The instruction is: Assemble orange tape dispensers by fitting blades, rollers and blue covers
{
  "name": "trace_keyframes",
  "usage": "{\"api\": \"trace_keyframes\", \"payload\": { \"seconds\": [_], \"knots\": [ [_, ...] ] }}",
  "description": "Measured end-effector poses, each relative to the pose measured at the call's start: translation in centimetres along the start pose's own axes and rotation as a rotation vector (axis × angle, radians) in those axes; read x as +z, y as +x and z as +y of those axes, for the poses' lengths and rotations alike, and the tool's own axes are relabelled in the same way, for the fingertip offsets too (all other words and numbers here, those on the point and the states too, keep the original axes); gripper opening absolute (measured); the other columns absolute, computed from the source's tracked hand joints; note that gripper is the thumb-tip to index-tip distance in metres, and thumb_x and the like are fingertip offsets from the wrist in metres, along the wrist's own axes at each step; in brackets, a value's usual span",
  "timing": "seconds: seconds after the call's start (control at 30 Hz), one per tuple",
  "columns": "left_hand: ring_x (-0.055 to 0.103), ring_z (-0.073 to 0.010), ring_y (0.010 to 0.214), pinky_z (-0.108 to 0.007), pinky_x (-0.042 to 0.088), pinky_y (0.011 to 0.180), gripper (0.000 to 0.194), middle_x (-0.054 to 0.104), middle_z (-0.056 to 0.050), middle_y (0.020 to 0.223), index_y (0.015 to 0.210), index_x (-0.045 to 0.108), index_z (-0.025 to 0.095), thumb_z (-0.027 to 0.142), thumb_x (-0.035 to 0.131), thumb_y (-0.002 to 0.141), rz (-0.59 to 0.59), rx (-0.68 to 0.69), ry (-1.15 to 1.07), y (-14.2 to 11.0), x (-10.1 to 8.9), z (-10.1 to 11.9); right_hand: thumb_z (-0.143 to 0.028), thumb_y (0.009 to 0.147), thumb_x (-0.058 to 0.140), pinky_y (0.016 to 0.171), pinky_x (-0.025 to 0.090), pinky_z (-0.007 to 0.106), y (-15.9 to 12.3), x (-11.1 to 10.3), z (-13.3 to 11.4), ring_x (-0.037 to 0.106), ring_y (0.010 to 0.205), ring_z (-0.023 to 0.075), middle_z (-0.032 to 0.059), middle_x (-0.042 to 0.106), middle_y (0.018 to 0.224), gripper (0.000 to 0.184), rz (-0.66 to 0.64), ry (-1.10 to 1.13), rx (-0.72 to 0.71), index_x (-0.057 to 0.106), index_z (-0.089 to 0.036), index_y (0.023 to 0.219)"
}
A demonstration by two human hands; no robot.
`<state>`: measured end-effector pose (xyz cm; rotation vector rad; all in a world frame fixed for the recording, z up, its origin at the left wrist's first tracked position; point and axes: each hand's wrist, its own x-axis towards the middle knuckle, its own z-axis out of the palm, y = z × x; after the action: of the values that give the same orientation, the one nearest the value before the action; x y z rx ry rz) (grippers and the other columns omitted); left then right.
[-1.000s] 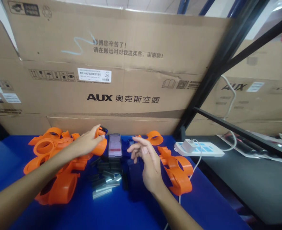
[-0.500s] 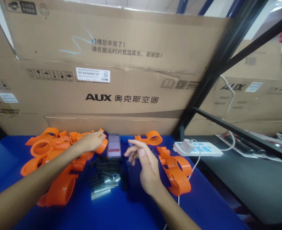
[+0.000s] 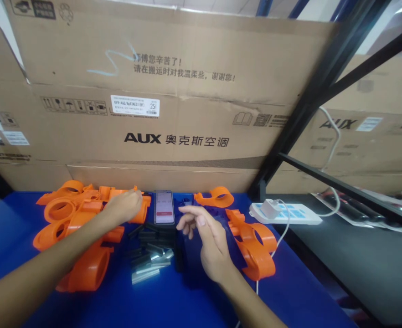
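Note:
My left hand (image 3: pixel 126 206) is curled closed over the heap of orange plastic ring-shaped parts (image 3: pixel 59 210), close beside an orange piece (image 3: pixel 142 210). Whatever its fingers hold, if anything, is hidden. My right hand (image 3: pixel 208 241) hovers with its fingers loosely bent and thumb apart, nothing visible in it. Beneath it lies a dark blue, bag-like thing (image 3: pixel 196 269) that I cannot make out well. Between the hands a phone (image 3: pixel 164 207) with a lit screen rests on the blue table. Short black strips (image 3: pixel 155 234) and shiny metal strips (image 3: pixel 151 268) lie nearer to me.
More orange parts (image 3: pixel 255 255) lie right of my right hand, and one (image 3: pixel 218 197) sits behind it. A white power strip (image 3: pixel 286 212) with a plugged-in charger and cable is at the right. A big cardboard sheet (image 3: pixel 187 109) stands behind the table, beside a black metal frame (image 3: pixel 290 118).
My left hand has drawn back left, away from the phone's top edge and a dark item there, and curled closed. My right hand has hardly moved. The view has shifted slightly.

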<state>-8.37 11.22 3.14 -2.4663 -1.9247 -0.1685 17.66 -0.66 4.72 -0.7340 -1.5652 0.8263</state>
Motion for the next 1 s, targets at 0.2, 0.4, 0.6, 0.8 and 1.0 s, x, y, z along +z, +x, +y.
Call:
{"api": "trace_keyframes", "payload": {
  "seconds": [0.2,0.4,0.6,0.8,1.0],
  "knots": [
    [0.065,-0.0324,0.113,-0.046,0.047,0.096,0.037,0.071,-0.017,0.117,0.120,0.066,0.020,0.025,0.036,0.098,0.029,-0.022,0.091,-0.1,-2.6,-0.9,-0.041,0.109,0.038,0.065,0.049,0.032,0.1,-0.1,0.0,0.062,0.075,0.0179,0.0046,0.072,0.088,0.038,0.016,0.017,-0.013,0.070,-0.023,0.122],
    [0.059,-0.0410,0.123,-0.052,0.045,0.100,0.039,0.071,-0.020,0.125,0.114,0.073,0.018,0.037,0.056,0.084,-0.031,-0.054,0.151,0.7,-4.6,-3.8,-0.043,0.109,0.039,0.065,0.048,0.033,0.1,-0.2,0.1,0.063,0.077,0.0189,0.0052,0.073,0.088,0.039,0.016,0.018,-0.010,0.070,-0.022,0.121],
    [0.069,-0.0432,0.106,-0.052,0.050,0.089,0.029,0.078,-0.018,0.104,0.097,0.076,0.024,0.041,0.065,0.077,-0.084,-0.114,0.164,0.3,-4.9,-5.0,-0.047,0.108,0.038,0.064,0.048,0.033,0.1,-0.2,0.1,0.065,0.077,0.0204,0.0059,0.073,0.087,0.042,0.003,-0.001,0.018,0.071,-0.022,0.119],
    [0.070,-0.0407,0.104,-0.048,0.050,0.089,0.036,0.079,-0.017,0.106,0.099,0.073,0.023,0.052,0.062,0.080,-0.078,-0.118,0.151,-0.3,-7.7,-5.1,-0.047,0.107,0.041,0.064,0.048,0.033,0.2,0.0,-0.1,0.064,0.076,0.0204,0.0053,0.072,0.085,0.040,0.027,-0.017,0.027,0.071,-0.022,0.117],
    [0.064,-0.0412,0.110,-0.051,0.046,0.095,0.048,0.073,-0.018,0.117,0.115,0.068,0.020,0.059,0.052,0.091,0.097,0.053,0.143,-2.2,-11.1,-0.8,-0.048,0.106,0.046,0.064,0.049,0.031,0.5,-0.1,0.4,0.063,0.076,0.0192,0.0048,0.072,0.086,0.036,0.069,-0.020,0.071,0.070,-0.023,0.116]
  ]
}}
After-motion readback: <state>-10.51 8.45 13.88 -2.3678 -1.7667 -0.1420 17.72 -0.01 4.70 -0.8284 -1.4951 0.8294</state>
